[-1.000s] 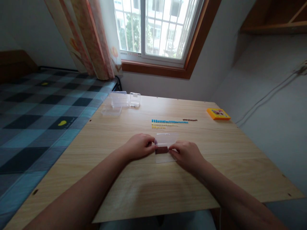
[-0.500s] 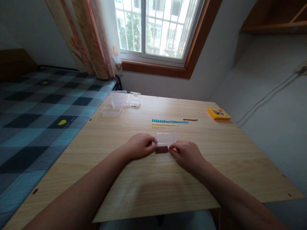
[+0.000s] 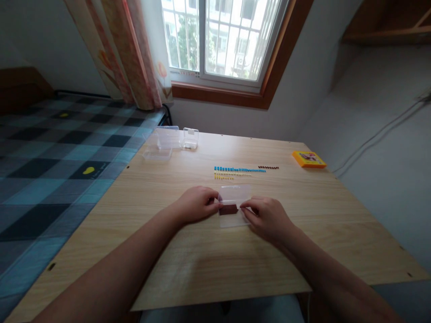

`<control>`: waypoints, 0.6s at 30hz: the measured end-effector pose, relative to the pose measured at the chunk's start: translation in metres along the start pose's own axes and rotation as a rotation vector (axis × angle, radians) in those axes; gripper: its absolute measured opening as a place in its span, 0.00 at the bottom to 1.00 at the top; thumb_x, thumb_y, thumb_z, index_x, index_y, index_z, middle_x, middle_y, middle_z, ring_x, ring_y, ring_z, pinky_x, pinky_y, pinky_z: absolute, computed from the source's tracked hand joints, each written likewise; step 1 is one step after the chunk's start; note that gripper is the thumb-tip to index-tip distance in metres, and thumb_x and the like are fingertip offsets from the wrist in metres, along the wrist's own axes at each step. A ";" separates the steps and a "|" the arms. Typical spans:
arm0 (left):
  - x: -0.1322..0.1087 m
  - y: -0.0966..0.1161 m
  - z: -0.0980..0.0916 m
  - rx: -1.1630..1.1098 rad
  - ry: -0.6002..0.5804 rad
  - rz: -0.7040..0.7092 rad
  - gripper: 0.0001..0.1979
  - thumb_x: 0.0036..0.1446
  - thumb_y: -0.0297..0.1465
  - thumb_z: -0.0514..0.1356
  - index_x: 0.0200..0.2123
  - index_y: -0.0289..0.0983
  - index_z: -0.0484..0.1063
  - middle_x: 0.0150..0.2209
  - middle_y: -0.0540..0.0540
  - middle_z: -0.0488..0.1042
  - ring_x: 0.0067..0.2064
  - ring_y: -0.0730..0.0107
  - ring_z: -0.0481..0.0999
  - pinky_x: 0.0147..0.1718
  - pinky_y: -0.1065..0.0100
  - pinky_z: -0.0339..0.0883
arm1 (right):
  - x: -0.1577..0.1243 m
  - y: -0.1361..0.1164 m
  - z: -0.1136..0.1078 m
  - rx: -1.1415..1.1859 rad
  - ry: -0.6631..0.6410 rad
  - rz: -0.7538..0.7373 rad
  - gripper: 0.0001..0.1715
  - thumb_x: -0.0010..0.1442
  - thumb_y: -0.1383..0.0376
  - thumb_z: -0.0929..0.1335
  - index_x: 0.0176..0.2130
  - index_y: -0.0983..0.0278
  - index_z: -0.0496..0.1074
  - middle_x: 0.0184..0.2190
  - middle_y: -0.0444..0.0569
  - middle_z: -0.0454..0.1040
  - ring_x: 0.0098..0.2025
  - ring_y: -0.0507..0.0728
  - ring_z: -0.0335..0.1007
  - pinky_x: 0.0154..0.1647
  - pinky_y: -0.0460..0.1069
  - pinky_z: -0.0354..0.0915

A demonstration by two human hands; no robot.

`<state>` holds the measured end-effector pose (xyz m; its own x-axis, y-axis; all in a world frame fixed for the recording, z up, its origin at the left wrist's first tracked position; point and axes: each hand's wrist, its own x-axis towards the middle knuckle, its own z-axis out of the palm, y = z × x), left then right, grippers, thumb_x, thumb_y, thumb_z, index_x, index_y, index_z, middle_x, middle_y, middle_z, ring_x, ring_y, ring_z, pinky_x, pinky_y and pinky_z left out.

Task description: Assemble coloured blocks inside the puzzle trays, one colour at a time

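Observation:
A clear plastic box [image 3: 235,220] with its lid [image 3: 235,193] raised lies on the table in front of me. Dark reddish-brown small pieces [image 3: 228,209], packed into a block, sit in its left part. My left hand [image 3: 201,204] grips the box's left edge between thumb and fingers, the tips touching the brown block's left end. To the right, my right hand [image 3: 266,214] rests over the box's right side. Its thumb and index finger are slightly apart, just off the block's right end, with nothing visible between them.
Beyond the box lie rows of blue pieces [image 3: 235,169], yellow pieces [image 3: 222,177] and brown pieces [image 3: 268,167]. Clear containers [image 3: 168,138] stand at the back left. A yellow-orange box [image 3: 309,159] is near the table's right edge. A bed [image 3: 67,148] adjoins the left side.
My right hand's fingertips have drawn slightly right, away from the brown block's end. The left hand keeps its place at the box. The whole view has shifted a little.

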<state>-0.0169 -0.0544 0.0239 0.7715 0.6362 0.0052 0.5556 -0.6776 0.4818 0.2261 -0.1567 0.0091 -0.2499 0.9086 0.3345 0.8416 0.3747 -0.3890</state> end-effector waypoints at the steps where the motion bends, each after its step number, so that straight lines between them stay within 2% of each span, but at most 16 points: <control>1: 0.000 0.000 0.000 0.002 0.002 0.001 0.11 0.62 0.36 0.59 0.36 0.41 0.81 0.33 0.49 0.80 0.33 0.67 0.75 0.32 0.67 0.58 | 0.000 0.003 -0.003 0.045 0.056 -0.065 0.09 0.63 0.68 0.69 0.39 0.59 0.81 0.29 0.45 0.79 0.29 0.54 0.72 0.31 0.48 0.62; 4: 0.001 0.001 -0.001 0.024 0.002 -0.017 0.12 0.63 0.37 0.58 0.34 0.40 0.79 0.33 0.48 0.80 0.34 0.66 0.75 0.31 0.67 0.57 | 0.005 0.021 -0.013 0.144 0.342 -0.171 0.07 0.64 0.68 0.69 0.37 0.61 0.79 0.24 0.43 0.72 0.25 0.52 0.65 0.28 0.47 0.61; 7: 0.002 0.002 -0.001 0.054 -0.010 -0.044 0.14 0.64 0.38 0.57 0.31 0.39 0.78 0.31 0.47 0.79 0.32 0.66 0.73 0.30 0.67 0.55 | 0.011 0.050 -0.018 0.165 0.694 -0.012 0.06 0.63 0.66 0.69 0.36 0.61 0.78 0.26 0.43 0.71 0.28 0.53 0.64 0.31 0.49 0.62; 9: 0.002 0.002 -0.002 0.062 -0.015 -0.054 0.14 0.64 0.38 0.56 0.31 0.39 0.78 0.31 0.47 0.79 0.32 0.66 0.73 0.29 0.67 0.54 | 0.014 0.072 -0.014 0.184 0.811 0.130 0.07 0.63 0.64 0.68 0.36 0.61 0.77 0.29 0.46 0.73 0.32 0.55 0.67 0.36 0.50 0.65; 13: 0.002 0.001 -0.002 0.039 -0.013 -0.048 0.14 0.65 0.38 0.56 0.34 0.40 0.78 0.32 0.47 0.79 0.33 0.65 0.74 0.31 0.67 0.56 | 0.018 0.103 0.004 0.143 0.773 0.355 0.14 0.60 0.65 0.65 0.40 0.63 0.79 0.37 0.51 0.75 0.40 0.59 0.70 0.44 0.54 0.68; 16: 0.001 0.000 -0.003 0.013 -0.016 -0.037 0.15 0.66 0.39 0.54 0.35 0.40 0.78 0.33 0.47 0.79 0.34 0.65 0.74 0.31 0.67 0.57 | 0.022 0.111 0.015 0.127 0.746 0.383 0.19 0.59 0.67 0.63 0.45 0.63 0.81 0.45 0.55 0.74 0.50 0.61 0.70 0.53 0.57 0.68; 18: 0.001 -0.001 -0.002 0.002 -0.009 -0.036 0.15 0.66 0.39 0.54 0.37 0.40 0.78 0.35 0.46 0.80 0.35 0.64 0.75 0.32 0.67 0.58 | 0.027 0.115 0.018 0.098 0.713 0.373 0.22 0.59 0.69 0.63 0.47 0.62 0.81 0.53 0.57 0.71 0.57 0.62 0.67 0.60 0.58 0.64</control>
<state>-0.0176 -0.0518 0.0254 0.7541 0.6565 -0.0202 0.5834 -0.6554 0.4798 0.3080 -0.0860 -0.0419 0.4317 0.6535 0.6217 0.7555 0.1146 -0.6451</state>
